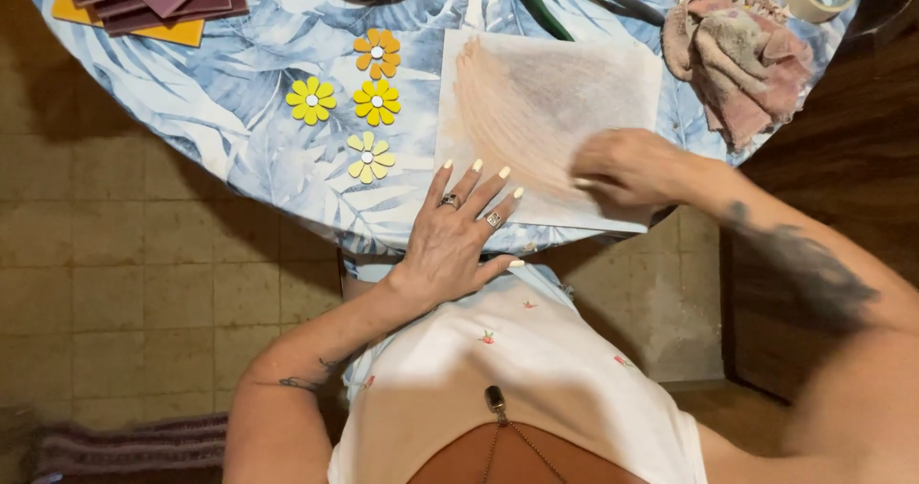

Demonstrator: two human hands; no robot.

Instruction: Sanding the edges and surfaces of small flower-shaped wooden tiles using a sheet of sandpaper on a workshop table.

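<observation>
On the near edge of the round surface (239,101), covered in a blue leaf-print cloth, lies a square panel (546,111), whitish with a broad pinkish-tan smear across its left and middle.

Left hand (458,237): flat, fingers spread and relaxed, palm down. Fingertips rest on the panel's lower left corner; the heel lies on the cloth at the surface edge. It grasps nothing and looks to be pinning the panel.

Right hand (624,166): curled, knuckles up, pressed on the panel's lower right area. Motion blur here; whatever is under the fingers is hidden, so I cannot tell if it grips a pad or cloth.

Judgement on technique: rubbing appears to run in arcs from the upper left. Even coverage would call for steady pressure, overlapping strokes, and the left hand holding firm so the panel does not skate toward the edge it overhangs.

Nearby: four flower cut-outs (369,101), yellow and orange, left of the panel and apart from it; a crumpled pinkish rag (742,58) at upper right.
</observation>
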